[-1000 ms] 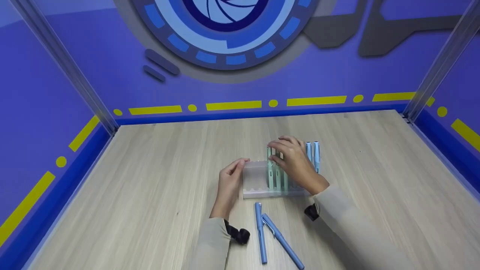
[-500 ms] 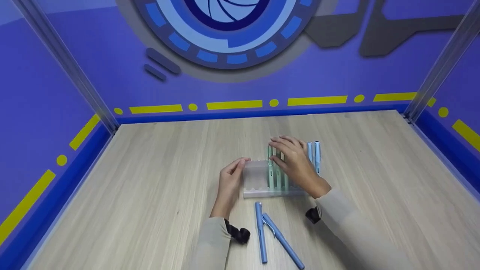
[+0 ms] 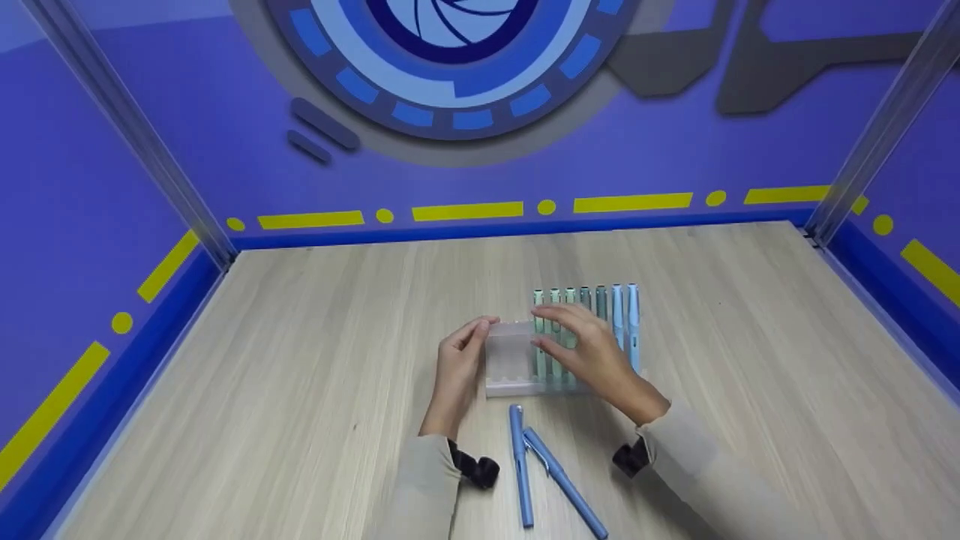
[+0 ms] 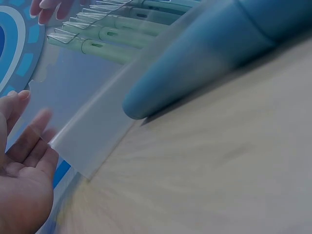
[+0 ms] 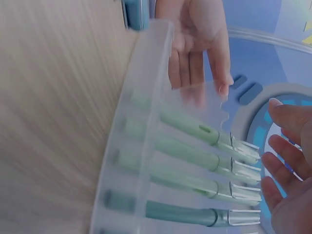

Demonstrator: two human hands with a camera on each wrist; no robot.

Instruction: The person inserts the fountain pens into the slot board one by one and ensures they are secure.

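Note:
A clear plastic pen rack (image 3: pixel 511 356) stands on the table with a row of capped pens upright in it. My left hand (image 3: pixel 459 364) pinches its left edge, thumb in front and fingers behind. The row runs from light green pens (image 5: pixel 192 156) through dark green pens (image 3: pixel 601 297) to light blue pens (image 3: pixel 634 322) at the right end. My right hand (image 3: pixel 596 356) is just in front of the green pens, thumb and fingers spread apart. In the right wrist view its fingers are beside the metal clips, holding nothing. The rack's left part shows bare slots.
Two blue capped pens (image 3: pixel 520 465) lie on the wooden table (image 3: pixel 322 390) in front of the rack, between my forearms. The upper end of one rests close against the other. Blue panels (image 3: pixel 465 187) wall the table at the back and sides.
My right hand has drawn down and back from the tops of the green pens, uncovering the dark green ones. My left hand stays at the rack's edge.

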